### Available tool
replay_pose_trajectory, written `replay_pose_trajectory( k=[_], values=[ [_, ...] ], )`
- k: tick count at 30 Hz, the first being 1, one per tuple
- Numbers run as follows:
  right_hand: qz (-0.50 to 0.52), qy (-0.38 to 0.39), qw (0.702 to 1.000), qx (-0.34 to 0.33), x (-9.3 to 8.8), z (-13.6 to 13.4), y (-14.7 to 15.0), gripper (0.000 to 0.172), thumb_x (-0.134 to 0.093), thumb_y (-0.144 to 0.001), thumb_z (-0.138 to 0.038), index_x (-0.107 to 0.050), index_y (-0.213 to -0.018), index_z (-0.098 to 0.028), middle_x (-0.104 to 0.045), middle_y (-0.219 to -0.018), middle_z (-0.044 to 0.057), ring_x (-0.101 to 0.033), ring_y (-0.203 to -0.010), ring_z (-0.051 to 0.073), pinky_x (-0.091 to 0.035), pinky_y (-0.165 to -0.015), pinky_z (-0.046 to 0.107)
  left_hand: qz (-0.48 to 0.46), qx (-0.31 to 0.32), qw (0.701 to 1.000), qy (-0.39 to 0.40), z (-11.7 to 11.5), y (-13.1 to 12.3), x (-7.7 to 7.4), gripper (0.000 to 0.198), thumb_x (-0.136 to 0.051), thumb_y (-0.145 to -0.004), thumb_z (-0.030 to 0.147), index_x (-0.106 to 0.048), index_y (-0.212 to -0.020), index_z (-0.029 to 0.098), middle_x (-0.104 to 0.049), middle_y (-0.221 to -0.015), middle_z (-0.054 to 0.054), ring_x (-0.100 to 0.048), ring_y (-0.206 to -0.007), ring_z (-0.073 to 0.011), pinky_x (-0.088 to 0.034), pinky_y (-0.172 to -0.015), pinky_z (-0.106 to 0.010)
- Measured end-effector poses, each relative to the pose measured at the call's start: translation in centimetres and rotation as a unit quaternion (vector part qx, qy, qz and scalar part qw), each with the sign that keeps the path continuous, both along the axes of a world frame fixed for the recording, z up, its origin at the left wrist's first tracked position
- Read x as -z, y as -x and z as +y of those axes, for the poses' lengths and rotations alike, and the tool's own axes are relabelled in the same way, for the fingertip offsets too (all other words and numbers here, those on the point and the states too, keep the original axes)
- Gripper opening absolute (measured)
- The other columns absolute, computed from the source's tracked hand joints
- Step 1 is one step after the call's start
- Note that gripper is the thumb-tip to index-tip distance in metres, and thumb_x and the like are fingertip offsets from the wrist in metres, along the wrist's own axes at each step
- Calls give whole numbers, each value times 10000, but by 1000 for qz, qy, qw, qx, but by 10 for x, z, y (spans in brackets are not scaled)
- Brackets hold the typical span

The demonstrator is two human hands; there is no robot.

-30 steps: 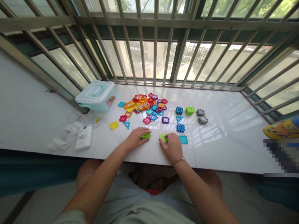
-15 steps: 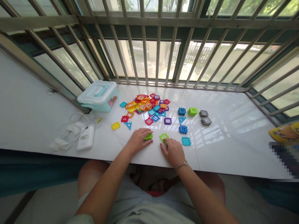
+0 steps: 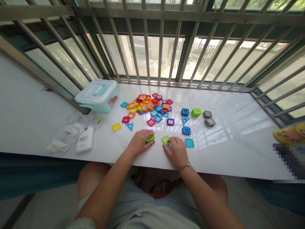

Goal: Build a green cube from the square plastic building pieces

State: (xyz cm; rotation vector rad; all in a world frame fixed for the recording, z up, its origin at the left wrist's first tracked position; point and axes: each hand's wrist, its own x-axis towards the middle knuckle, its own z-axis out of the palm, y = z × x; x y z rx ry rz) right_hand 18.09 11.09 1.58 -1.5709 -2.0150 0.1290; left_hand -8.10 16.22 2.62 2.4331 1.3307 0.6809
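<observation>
Left hand (image 3: 140, 143) and right hand (image 3: 175, 152) seemingly touch green tiles (image 3: 150, 138) at counter edge (image 3: 105, 160).

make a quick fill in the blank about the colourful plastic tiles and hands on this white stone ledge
The left hand touches a ____ square plastic tile.
Two ____ gear-edged plastic tiles lie beyond the right hand.
A silver chain bracelet circles the ____ wrist.
Missing words: green, grey, right

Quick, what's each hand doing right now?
Left hand: curled, fingertips on a green piece; grip unclear.
Right hand: curled, fingers on a lime piece; grip unclear.
</observation>
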Motion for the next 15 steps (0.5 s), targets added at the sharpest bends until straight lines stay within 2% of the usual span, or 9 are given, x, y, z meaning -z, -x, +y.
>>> replay_pose_trajectory(
  k=[6,10,13,15],
  values=[
    [65,-18,997,-37,-2,-2,-1,180,-766,-946,-332,-635,-1024,-236,-690,-1167,106,-640,-1087,285,-517,-975,455,6,1,1000,1,-1,0,-1,413,-717,-992,386,-656,-1391,297,-694,-1440,-76,-633,-1330,-284,-502,-1125,-483],
    [130,-58,989,-49,-12,-3,-14,172,-730,-981,-363,-599,-989,-252,-674,-1209,116,-656,-1153,271,-573,-952,433,2,1,1000,3,0,0,-1,410,-715,-988,388,-660,-1383,294,-698,-1433,-78,-636,-1326,-283,-501,-1131,-483],
    [132,-83,988,5,-26,11,-41,223,-719,-988,-431,-584,-950,-257,-673,-1248,129,-679,-969,235,-596,-794,399,-1,5,1000,3,1,0,-1,405,-715,-986,383,-660,-1377,293,-704,-1424,-77,-640,-1322,-283,-505,-1128,-485],
    [123,-104,985,64,-36,32,-68,275,-716,-980,-482,-576,-935,-250,-674,-1245,139,-631,-799,191,-582,-715,382,-3,8,1000,2,2,1,-1,405,-716,-983,377,-661,-1376,294,-708,-1418,-76,-645,-1315,-285,-510,-1121,-489]
  ],
)
